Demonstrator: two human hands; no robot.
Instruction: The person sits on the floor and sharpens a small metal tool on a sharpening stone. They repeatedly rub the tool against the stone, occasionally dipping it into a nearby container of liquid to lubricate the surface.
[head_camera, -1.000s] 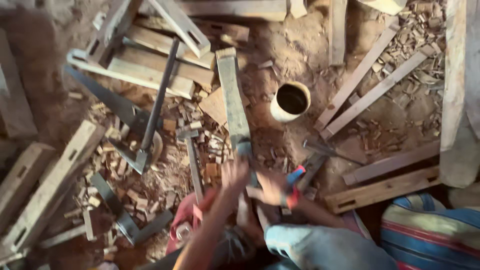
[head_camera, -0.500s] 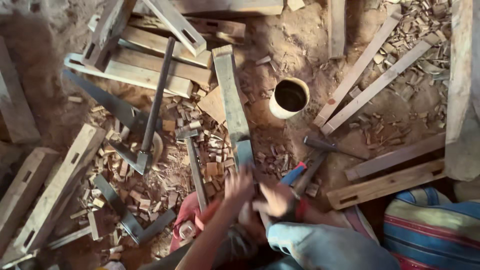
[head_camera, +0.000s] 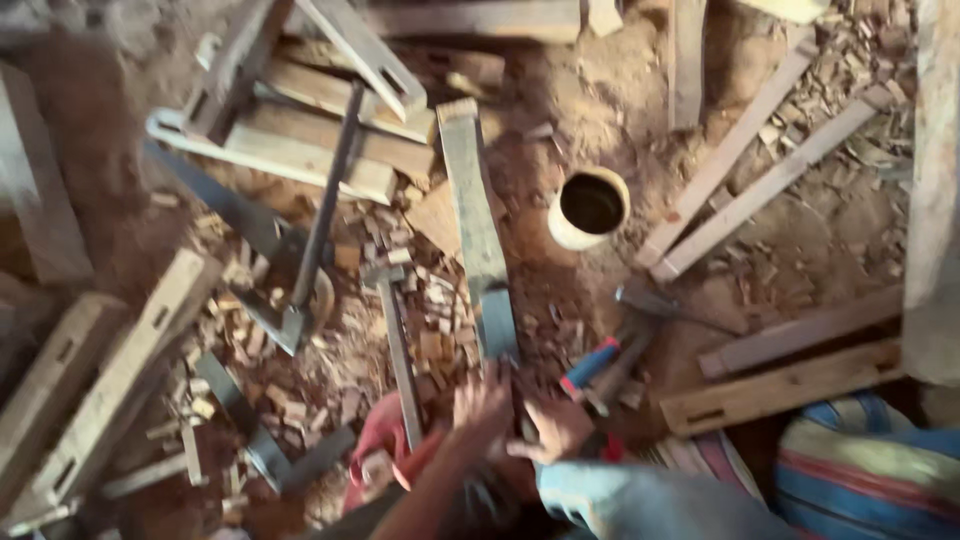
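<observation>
Down at the bottom edge, both forearms come up into view side by side. The left hand (head_camera: 483, 405) lies flat with fingers spread, pressed onto the near end of the plank (head_camera: 477, 230). The right hand (head_camera: 553, 428) sits just beside it, fingers curled inward at the plank's end; the blur hides whether it actually grips anything, so I cannot tell. A denim knee (head_camera: 640, 500) fills the corner under the right wrist, and a red cloth (head_camera: 380, 440) lies just left of the left arm.

The plank runs straight away from the hands, slightly tilted left, its far end reaching the stacked timber (head_camera: 300, 140). Tight quarters here: a hammer (head_camera: 395, 330) lies close along the plank's left side, head pointing away, and a red-and-blue handled tool (head_camera: 590, 365) lies just right of the hands, with a dark chisel-like tool (head_camera: 660, 305) beyond it.

Chips (head_camera: 300, 390) cover the ground left of the hammer, around a steel square (head_camera: 290, 290). Right of the plank, a patch of bare dirt opens toward the cup (head_camera: 588, 208), standing upright, apart from the plank. Farther right, two slats (head_camera: 760, 170) lie at a slant, and boards (head_camera: 790, 385) hem in the right edge beside a striped sack (head_camera: 870, 470).
</observation>
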